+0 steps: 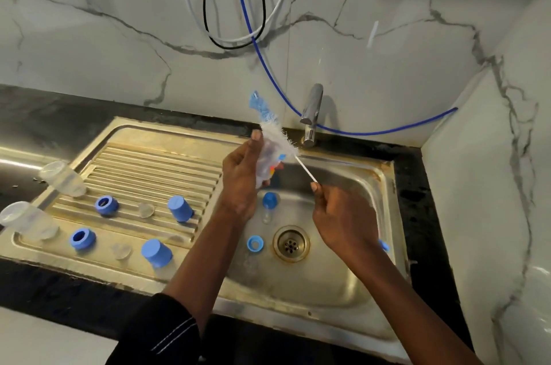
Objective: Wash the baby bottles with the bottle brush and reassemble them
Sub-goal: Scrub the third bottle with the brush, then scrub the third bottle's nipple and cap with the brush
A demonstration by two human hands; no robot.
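Far wall (pixel 89 37), white marble with grey veins, hoses (pixel 234 43) looping down it. Black countertop (pixel 44 114) below, steel sink (pixel 328 290) set in, chrome tap (pixel 311 114) at the far edge.

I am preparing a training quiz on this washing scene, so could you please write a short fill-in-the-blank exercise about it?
1. The left hand holds a clear ____ above the sink.
2. The right hand holds the thin handle of the ____.
3. ____ solid blue caps stand on the drainboard.
4. In the sink, a blue ring lies beside the ____.
Missing words: bottle; bottle brush; two; drain.
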